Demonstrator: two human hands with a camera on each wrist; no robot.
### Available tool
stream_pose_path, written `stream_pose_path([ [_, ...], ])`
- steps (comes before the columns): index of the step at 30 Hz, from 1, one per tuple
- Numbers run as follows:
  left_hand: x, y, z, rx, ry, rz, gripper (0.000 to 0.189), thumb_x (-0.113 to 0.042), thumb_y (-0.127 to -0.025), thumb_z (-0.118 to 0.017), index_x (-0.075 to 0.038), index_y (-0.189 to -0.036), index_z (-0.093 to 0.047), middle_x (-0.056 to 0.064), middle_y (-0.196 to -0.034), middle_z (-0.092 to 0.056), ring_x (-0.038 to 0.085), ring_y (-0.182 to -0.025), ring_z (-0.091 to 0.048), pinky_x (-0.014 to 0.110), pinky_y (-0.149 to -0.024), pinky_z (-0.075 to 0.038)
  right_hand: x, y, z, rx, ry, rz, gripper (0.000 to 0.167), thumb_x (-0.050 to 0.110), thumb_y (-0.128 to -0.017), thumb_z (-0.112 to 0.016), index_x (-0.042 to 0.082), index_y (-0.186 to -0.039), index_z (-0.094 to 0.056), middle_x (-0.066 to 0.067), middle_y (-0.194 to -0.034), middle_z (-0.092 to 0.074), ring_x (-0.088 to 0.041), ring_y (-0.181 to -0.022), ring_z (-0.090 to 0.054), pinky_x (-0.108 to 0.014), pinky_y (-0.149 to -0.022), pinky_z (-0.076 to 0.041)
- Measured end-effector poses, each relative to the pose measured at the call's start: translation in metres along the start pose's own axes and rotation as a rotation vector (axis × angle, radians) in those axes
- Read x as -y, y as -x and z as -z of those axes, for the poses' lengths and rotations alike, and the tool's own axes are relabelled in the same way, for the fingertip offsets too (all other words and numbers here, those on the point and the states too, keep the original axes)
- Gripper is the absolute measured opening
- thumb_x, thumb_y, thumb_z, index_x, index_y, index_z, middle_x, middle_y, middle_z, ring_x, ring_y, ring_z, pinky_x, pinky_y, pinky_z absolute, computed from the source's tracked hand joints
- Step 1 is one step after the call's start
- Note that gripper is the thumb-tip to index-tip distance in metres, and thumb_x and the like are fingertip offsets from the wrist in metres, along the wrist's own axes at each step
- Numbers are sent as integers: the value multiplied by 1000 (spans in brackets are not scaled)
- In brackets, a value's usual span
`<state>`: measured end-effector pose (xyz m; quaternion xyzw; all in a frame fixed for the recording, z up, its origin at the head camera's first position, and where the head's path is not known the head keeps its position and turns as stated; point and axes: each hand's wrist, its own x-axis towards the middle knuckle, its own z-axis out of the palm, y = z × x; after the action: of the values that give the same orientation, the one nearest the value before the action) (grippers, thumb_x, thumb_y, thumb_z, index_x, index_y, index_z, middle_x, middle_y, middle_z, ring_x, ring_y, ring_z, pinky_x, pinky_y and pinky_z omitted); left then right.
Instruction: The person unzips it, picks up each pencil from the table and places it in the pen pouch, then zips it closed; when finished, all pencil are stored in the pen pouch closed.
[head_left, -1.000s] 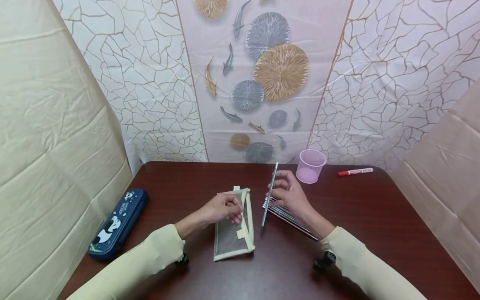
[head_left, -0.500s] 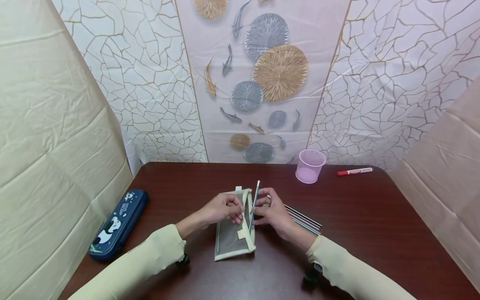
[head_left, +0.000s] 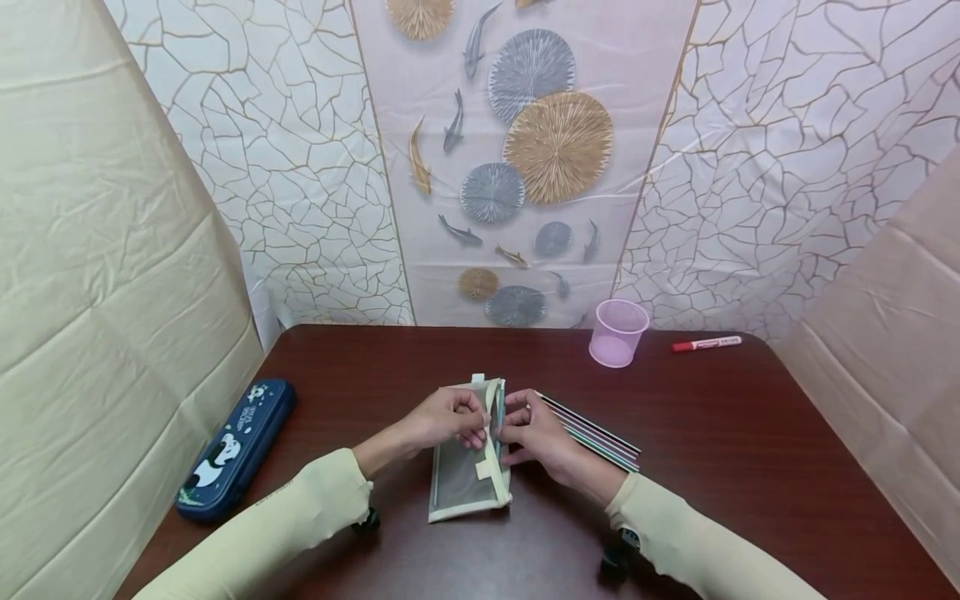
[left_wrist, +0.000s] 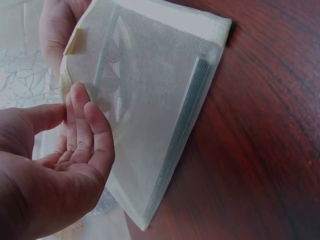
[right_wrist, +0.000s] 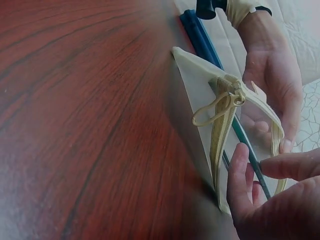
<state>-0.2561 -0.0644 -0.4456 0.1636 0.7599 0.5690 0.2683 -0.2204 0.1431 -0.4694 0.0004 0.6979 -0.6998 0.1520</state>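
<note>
A cream-edged mesh pencil pouch (head_left: 459, 487) lies mid-table with its zipper side spread apart. My left hand (head_left: 448, 417) pinches one edge of that opening between thumb and fingers. A teal pencil (right_wrist: 245, 142) slants into the opening, held between the thumb and fingers of my right hand (head_left: 543, 437). Through the mesh, the left wrist view shows a greyish-green pencil-like strip (left_wrist: 182, 115) along the bottom seam. Several striped pencils (head_left: 600, 440) lie on the table beside and partly behind my right hand.
A navy pencil case (head_left: 236, 450) with a panda print lies at the left. Toward the back right stand a pink cup (head_left: 619, 333) and a red-capped white marker (head_left: 707, 344). The dark wooden table (head_left: 720, 475) ends at fabric-covered walls.
My right hand has moved left from above the loose pencils to the pouch, and the pencil has gone down into the opening. My left hand has stayed on the pouch edge.
</note>
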Motion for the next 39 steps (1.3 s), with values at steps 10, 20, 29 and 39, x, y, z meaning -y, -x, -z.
stream_pose_path([
  [10, 0, 0, -2, -5, 2, 5, 13, -13, -103, -65, 0, -103, -65, 6, -80, -76, 14, -71, -74, 30, -71, -63, 1, -4, -3, 0, 45, -23, 57, -9, -89, -68, -5, -140, -41, -16, -107, -59, -23, -82, -63, -43, -65, -66],
  [20, 0, 0, -2, -12, -11, -4, 13, -13, -104, -65, 0, -102, -65, 5, -80, -74, 13, -70, -73, 30, -71, -63, -3, -9, -4, 17, 88, -16, 56, -8, -88, -65, -4, -138, -41, -13, -102, -61, -20, -81, -64, -39, -64, -65],
  [29, 0, 2, 1, -37, -7, -5, 12, -11, -104, -65, 1, -102, -65, 6, -80, -75, 14, -71, -74, 34, -74, -65, 3, -5, 9, 5, 43, 51, 55, -5, -91, -71, -6, -138, -44, -18, -108, -63, -23, -81, -71, -42, -70, -67],
  [39, 1, 3, 2, -41, -24, -24, 15, -14, -104, -66, 1, -101, -65, 9, -84, -75, 14, -73, -75, 39, -77, -65, 12, 2, 48, -102, 110, 155, 42, -5, -94, -65, -9, -133, -49, -22, -110, -65, -23, -87, -70, -43, -75, -66],
])
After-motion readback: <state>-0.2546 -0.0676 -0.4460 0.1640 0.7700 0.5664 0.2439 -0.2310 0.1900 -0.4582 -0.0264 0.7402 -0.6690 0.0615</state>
